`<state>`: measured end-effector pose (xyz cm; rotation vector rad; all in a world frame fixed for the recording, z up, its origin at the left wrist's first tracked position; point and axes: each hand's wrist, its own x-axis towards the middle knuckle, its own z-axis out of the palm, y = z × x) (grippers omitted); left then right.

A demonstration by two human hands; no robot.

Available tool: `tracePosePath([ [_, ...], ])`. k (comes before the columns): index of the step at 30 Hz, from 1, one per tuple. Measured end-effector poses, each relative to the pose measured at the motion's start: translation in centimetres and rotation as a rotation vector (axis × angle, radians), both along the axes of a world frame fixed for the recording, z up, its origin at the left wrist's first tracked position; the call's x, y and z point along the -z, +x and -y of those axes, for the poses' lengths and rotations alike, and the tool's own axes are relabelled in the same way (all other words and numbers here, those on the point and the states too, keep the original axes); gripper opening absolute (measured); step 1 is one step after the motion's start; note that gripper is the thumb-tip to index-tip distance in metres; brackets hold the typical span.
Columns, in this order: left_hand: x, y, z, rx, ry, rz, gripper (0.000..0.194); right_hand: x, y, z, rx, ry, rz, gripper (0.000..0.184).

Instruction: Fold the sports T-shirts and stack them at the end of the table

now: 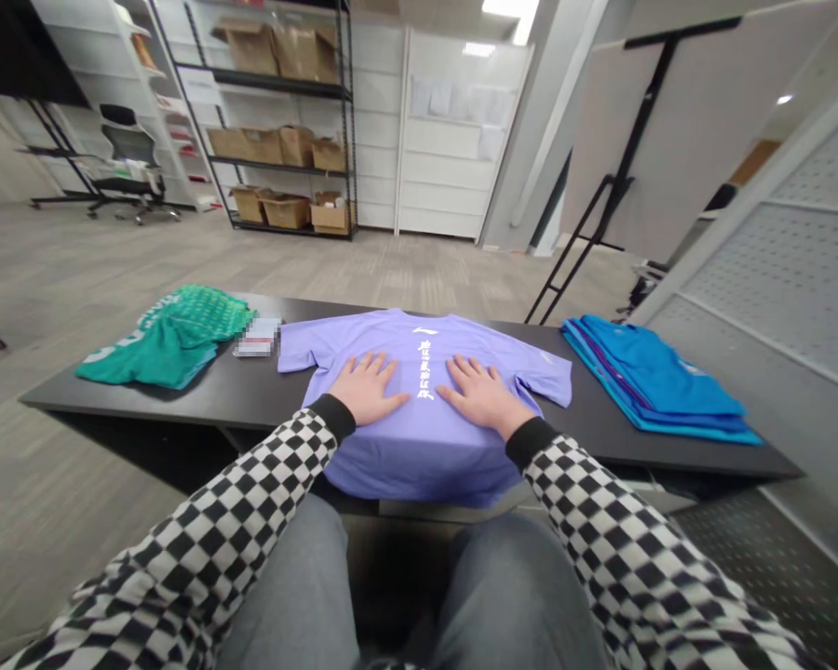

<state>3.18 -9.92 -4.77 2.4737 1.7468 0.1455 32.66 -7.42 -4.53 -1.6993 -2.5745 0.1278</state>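
Note:
My left hand [367, 387] lies flat on a lavender T-shirt [419, 456], fingers spread, just left of a white printed logo and vertical characters. My right hand [481, 396] rests flat on the same shirt, right of the print. The shirt is spread out with its sleeves to the sides, and its lower part hangs over the near edge of a dark table [251, 395]. To the left lie a rumpled green garment [171, 340] and a small blurred packet [257, 337]. A folded stack of blue clothing [646, 383] sits at the right.
Checkered sleeves and my grey-trousered knees [300, 586] fill the bottom of the view. A board on a black stand [670, 140] rises behind the table's right end. Metal shelves with cardboard boxes [286, 140] and an office chair [129, 163] stand farther back.

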Motion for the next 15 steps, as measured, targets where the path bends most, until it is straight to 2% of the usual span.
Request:
tracePosePath([
  [4, -1.2, 0.0, 0.2, -0.022, -0.053, -0.027, 0.1, -0.7, 0.3, 0.3, 0.01, -0.02, 0.015, 0.091],
  [7, -1.7, -0.5, 0.9, -0.048, -0.013, -0.015, 0.101, -0.9, 1.3, 1.3, 0.07, 0.021, 0.015, 0.091],
  [10, -0.9, -1.1, 2.2, -0.056, 0.045, -0.01, 0.102, -0.2, 2.4, 2.6, 0.14, 0.044, 0.023, 0.091],
  [15, 0.1, -1.5, 2.8, -0.06, 0.006, -0.032, 0.109, 0.6, 2.9, 3.3, 0.159, 0.024, 0.048, 0.091],
])
